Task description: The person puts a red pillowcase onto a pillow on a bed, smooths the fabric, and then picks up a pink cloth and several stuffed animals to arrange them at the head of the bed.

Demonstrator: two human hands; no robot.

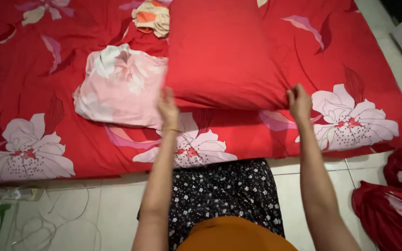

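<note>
You stand at the edge of the bed (pixel 33 93), both arms stretched out over the red flowered sheet, and hold a red pillow (pixel 224 51) by its near edge. Your left hand (pixel 168 109) pinches the near left corner, fingers closed on the fabric; your right hand (pixel 299 102) is pressed shut around the near right corner. With a grip at each corner, the pillow stays square to you, its near edge raised a little while the far part rests on the bed. Just left of the pillow, touching it, lies a crumpled pink cloth (pixel 119 86); a small orange and cream cloth (pixel 152 17) sits beyond that. On the tiled floor (pixel 112 204) at your right lies a heap of red bedding (pixel 391 209), well apart from the pillow.
</note>
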